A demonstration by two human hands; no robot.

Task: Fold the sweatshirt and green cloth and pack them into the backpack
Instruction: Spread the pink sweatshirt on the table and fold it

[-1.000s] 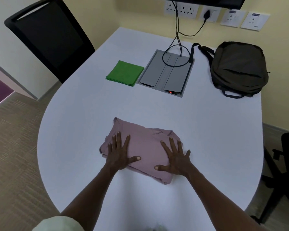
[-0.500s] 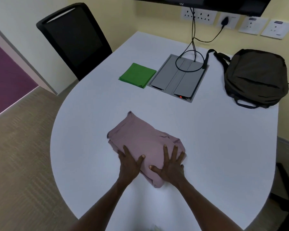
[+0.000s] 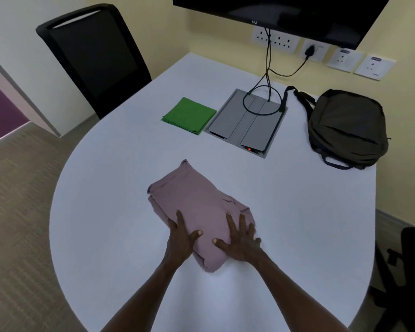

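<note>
White table: both flat, open hands, left hand and right hand, pressed folded sweatshirt near the front edge, probably to set its creases.

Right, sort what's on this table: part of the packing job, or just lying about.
Job:
pink sweatshirt, folded, under both hands
left hand
right hand
green cloth, folded
backpack

Lying about:
grey cable box
black cables
black chair

A white rounded counter stands against a pale yellow wall with sockets under a dark screen. A black chair stands on beige carpet.
</note>
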